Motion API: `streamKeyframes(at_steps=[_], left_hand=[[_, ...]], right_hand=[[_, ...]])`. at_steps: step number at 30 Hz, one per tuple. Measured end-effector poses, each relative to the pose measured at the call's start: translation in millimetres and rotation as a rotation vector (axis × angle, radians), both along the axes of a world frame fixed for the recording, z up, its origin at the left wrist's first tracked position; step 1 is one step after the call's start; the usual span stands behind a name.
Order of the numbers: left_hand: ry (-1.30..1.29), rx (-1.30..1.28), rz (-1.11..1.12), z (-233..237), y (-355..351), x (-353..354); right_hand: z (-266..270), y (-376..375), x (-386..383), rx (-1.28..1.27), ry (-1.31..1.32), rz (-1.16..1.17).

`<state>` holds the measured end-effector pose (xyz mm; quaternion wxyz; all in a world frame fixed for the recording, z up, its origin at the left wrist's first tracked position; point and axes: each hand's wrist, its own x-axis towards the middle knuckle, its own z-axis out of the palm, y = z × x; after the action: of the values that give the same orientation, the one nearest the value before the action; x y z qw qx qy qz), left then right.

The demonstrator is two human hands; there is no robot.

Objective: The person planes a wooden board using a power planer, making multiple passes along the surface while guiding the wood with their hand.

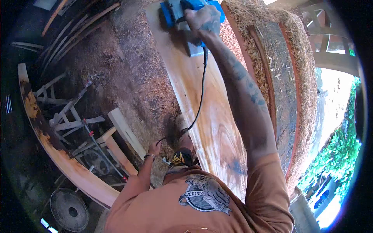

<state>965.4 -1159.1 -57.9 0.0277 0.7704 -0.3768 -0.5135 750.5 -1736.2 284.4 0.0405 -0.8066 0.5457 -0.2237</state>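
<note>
My right hand (204, 21) is closed around the handle of a blue electric hand planer (168, 14), at the top of the view. The planer rests on a long, wide wooden board (186, 77) with a pale edge and orange-brown grain. From its back end a black power cord (203, 83) hangs in a curve over the board toward my legs. Low beside my left leg, my left hand (154, 148) is closed on the cord. The planer's underside and cutter are hidden.
Slabs heaped with wood shavings (305, 81) lie right of the board. Shavings cover the floor (132, 66). On the left are a long curved slab (58, 155), wooden trestles (70, 116), a bar clamp (101, 145) and a fan (69, 209).
</note>
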Motion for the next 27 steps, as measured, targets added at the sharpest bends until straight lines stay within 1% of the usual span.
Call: streamKeyframes(at_steps=[1, 4, 5, 7, 8, 9, 11, 12, 13, 14, 15, 16, 17, 18, 19, 20, 21, 22, 23, 25, 26, 27], left_hand=[[-0.012, 0.036, 0.014, -1, -4, -1], [-0.038, 0.134, 0.036, 11, -15, -5], [-0.046, 0.157, 0.035, 10, -18, -6], [-0.027, 0.167, 0.053, 11, -26, -7], [0.001, 0.157, 0.075, 20, -32, -9], [0.028, 0.145, 0.095, 20, -34, -12], [-0.012, 0.181, 0.228, 18, -36, -22], [-0.033, 0.194, 0.295, 15, -35, -27], [0.033, 0.184, 0.289, 12, -36, -26], [0.092, 0.173, 0.275, 9, -33, -21], [0.057, 0.122, 0.26, -9, -20, -22], [0.016, 0.065, 0.245, -38, -5, -22], [-0.024, 0.007, 0.228, -50, -3, -11], [-0.015, 0.041, 0.219, -32, -5, -4], [-0.009, 0.073, 0.209, -5, -8, 5], [-0.003, 0.106, 0.198, 13, -7, 15], [-0.03, 0.038, 0.222, 8, 19, 29], [-0.058, -0.03, 0.243, -4, 48, 44], [-0.086, -0.098, 0.26, -13, 75, 57], [-0.137, 0.031, 0.262, 32, 93, 73], [-0.166, 0.099, 0.251, 47, 101, 84], [-0.18, -0.002, 0.133, 55, 100, 90]], right_hand=[[-24, -22, 3, 0.08, -0.115, 0.015], [23, -23, 16, 0.532, -0.109, -0.165], [-3, -32, 18, 0.286, -0.091, -0.175], [-6, -41, 21, 0.314, -0.231, -0.223], [-6, -44, 23, 0.327, -0.303, -0.245], [-9, -50, 23, 0.226, -0.177, -0.182], [-10, -66, 23, 0.011, 0.065, -0.06], [-19, -80, 22, 0.017, -0.026, -0.057], [-33, -98, 21, 0.018, -0.121, -0.054], [-33, -108, 22, 0.017, -0.221, -0.054], [-14, -97, 27, 0.022, -0.26, -0.031], [-8, -100, 29, 0.064, -0.307, -0.008], [-9, -106, 26, 0.024, -0.214, 0.086], [-17, -110, 21, -0.013, -0.107, 0.183], [-59, -116, 17, -0.118, -0.228, 0.183], [-56, -105, 11, -0.112, -0.225, 0.172], [-52, -93, 6, -0.107, -0.223, 0.162], [-39, -48, -5, -0.06, -0.256, 0.134], [-19, 15, -22, -0.007, -0.312, 0.096], [8, 146, -62, 0.072, -0.412, 0.025], [16, 213, -87, 0.103, -0.448, -0.023], [22, 279, -114, 0.158, -0.465, -0.099]])
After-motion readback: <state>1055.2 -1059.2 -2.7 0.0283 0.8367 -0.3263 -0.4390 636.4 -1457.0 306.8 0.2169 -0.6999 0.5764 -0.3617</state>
